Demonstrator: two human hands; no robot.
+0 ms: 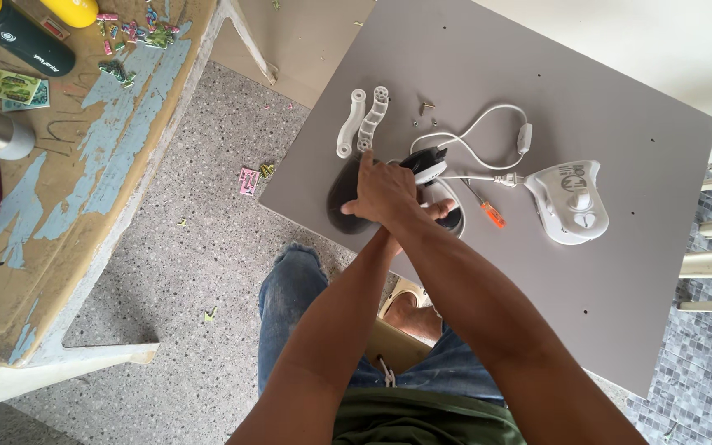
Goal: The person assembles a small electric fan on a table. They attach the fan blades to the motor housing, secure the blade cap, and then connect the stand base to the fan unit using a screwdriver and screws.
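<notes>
- Your arms cross at the wrists over the grey board [620,313], so each hand works on the side opposite its own shoulder.
- Your right hand [385,191] lies on top, back up, fingers curled down over the dark oval piece [341,198]; it seems to press or clasp it, though the fingertips are hidden, so how tight the hold is cannot be told.
- Your left hand [434,213] sits mostly under the right wrist; only some fingers show beside the black-and-white part [427,162], and whether it grasps anything cannot be told.
- The dark oval piece lies at the left edge of the board, directly beneath the right hand, so that hand is nearer. Its long axis runs near to far, leaning slightly right at the far end.
- The black-and-white part pokes out just far and right of your knuckles, pointing far-right.
- An orange-handled screwdriver [489,211] lies just right of the hands, handle toward you.
- Further right rest a white cable [488,124] with an inline switch and a white housing [569,200] with dials.
- Two white brackets [362,121] lie far-left of the hands, with small screws [422,111] near them.
</notes>
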